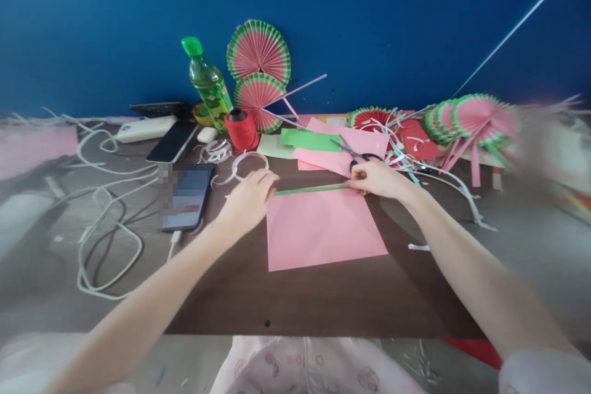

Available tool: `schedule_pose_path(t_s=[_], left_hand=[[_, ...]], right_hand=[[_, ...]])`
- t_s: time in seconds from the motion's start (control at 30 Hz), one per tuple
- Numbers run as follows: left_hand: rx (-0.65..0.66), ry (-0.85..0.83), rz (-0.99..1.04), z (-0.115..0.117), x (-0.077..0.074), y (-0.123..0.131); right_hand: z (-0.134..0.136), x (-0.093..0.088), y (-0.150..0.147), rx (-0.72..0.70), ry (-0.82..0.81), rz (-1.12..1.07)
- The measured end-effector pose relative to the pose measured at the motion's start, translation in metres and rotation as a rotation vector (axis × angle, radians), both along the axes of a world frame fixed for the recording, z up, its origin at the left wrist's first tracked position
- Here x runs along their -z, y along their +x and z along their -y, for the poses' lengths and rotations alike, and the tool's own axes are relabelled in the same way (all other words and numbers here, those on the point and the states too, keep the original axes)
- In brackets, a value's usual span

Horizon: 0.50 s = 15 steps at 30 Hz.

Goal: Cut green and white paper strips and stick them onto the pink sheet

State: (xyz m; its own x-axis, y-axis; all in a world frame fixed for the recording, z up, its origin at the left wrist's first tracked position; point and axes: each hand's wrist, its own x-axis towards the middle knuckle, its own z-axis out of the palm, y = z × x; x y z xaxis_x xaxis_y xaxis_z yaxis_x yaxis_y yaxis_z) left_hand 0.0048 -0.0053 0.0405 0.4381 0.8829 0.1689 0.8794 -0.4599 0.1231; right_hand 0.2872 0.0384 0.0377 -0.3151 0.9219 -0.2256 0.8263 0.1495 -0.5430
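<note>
A sheet of pink paper (323, 228) lies on the desk in front of me, with a narrow green strip (310, 189) along its far edge. Whether the strip is a separate piece or a folded-over edge I cannot tell. At the far left corner of the sheet, my left hand (252, 197) is closed on the paper, fingers bent over the edge. My right hand (376, 177) pinches the far right corner, at the strip's end. Dark-handled scissors (353, 151) lie just beyond my right hand, on more pink and green paper (314, 140).
Left of the sheet are a roll of white tape (249, 163), a phone (188, 197) on a cable and loose white cables (111, 258). Behind stand red thread (242, 130), a green-capped bottle (207, 83) and pleated paper fans (259, 52). More fans (480, 117) and paper strips lie right.
</note>
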Motion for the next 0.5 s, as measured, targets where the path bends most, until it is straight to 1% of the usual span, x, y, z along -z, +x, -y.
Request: schedule_pose_path(t_s=[0.07,0.1,0.13,0.23,0.37,0.5], left_hand=[[0.121,-0.013,0.009,0.014,0.014,0.009],[0.180,-0.040,-0.023,0.020,0.020,0.011],[0.213,-0.077,-0.066,0.024,0.027,0.013],[0.196,-0.110,-0.141,0.032,0.038,0.011],[0.183,-0.126,-0.151,0.035,0.038,0.006],[0.128,-0.152,-0.116,0.037,0.034,0.012]], right_hand=[[0.000,0.000,0.001,-0.001,-0.010,-0.008],[-0.001,0.000,0.001,0.004,-0.026,-0.024],[-0.001,0.000,0.002,0.011,-0.044,-0.046],[-0.002,0.000,0.003,0.026,-0.102,-0.117],[-0.001,-0.001,0.001,0.045,-0.137,-0.168],[0.002,-0.002,-0.003,0.063,-0.113,-0.131]])
